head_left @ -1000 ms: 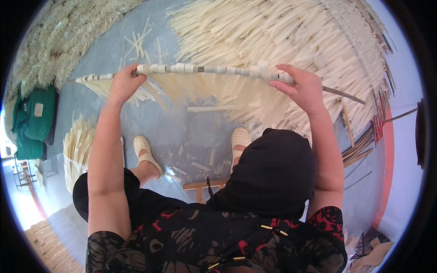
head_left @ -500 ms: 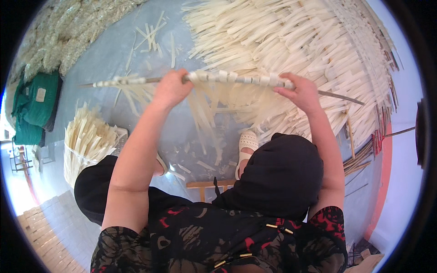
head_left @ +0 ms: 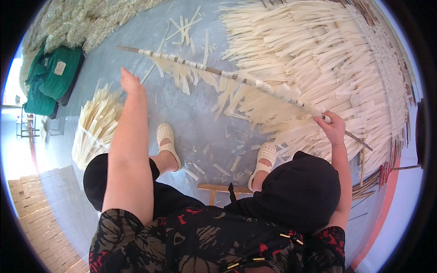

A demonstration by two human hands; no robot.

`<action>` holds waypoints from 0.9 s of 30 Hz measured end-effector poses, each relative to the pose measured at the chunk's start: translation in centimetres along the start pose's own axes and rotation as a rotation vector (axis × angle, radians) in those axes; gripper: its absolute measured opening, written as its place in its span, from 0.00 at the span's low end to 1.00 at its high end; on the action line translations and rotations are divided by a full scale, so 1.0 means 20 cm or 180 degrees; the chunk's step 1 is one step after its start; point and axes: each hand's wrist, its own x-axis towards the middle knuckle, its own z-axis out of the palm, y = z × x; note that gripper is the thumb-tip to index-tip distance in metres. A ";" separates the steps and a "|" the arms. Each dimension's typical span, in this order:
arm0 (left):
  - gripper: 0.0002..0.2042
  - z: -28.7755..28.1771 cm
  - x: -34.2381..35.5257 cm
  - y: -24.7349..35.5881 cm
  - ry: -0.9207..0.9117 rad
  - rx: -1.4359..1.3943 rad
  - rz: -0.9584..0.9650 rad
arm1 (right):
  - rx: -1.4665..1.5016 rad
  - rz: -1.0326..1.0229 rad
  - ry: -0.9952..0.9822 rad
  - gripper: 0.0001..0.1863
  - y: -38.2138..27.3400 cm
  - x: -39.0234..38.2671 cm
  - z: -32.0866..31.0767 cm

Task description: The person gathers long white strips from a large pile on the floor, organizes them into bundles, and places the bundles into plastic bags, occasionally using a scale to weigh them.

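A long thin stick [head_left: 214,70] slants across the view, its far end to the upper left and its near end at the right. Pale, flat strips [head_left: 251,98] are looped along most of its length and hang below it. Around the stick's right part, past the last loops, my right hand [head_left: 334,128] is closed. My left hand [head_left: 131,82] is off the stick, below its far end, with fingers stretched forward and nothing seen in them. Beneath that hand stands a tied bundle of loose pale strips [head_left: 96,123].
Rows of strip-hung sticks [head_left: 314,54] cover the floor at the right. Green bags [head_left: 57,79] lie at the left, beside a heap of pale material [head_left: 86,22]. Loose strips [head_left: 184,29] are scattered ahead. A wooden stool [head_left: 223,188] is between my feet; bare sticks [head_left: 371,184] lie at right.
My left hand has let go of the stick and drawn away leftward. My right hand has moved right and nearer with it, and the stick has swung from nearly level to slanting.
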 end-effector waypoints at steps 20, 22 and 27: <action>0.14 0.17 0.06 -0.20 -0.1013 -0.0304 -0.0759 | 0.4154 0.1801 0.1424 0.45 0.24 -0.30 -0.05; 0.14 0.18 -0.04 -0.18 -0.1047 -0.0219 -0.0832 | 0.5769 0.1629 0.2687 0.44 0.18 -0.20 -0.07; 0.17 0.09 0.04 -0.23 -0.1238 -0.0243 -0.0908 | 0.5579 0.1819 0.1679 0.30 0.12 -0.09 0.05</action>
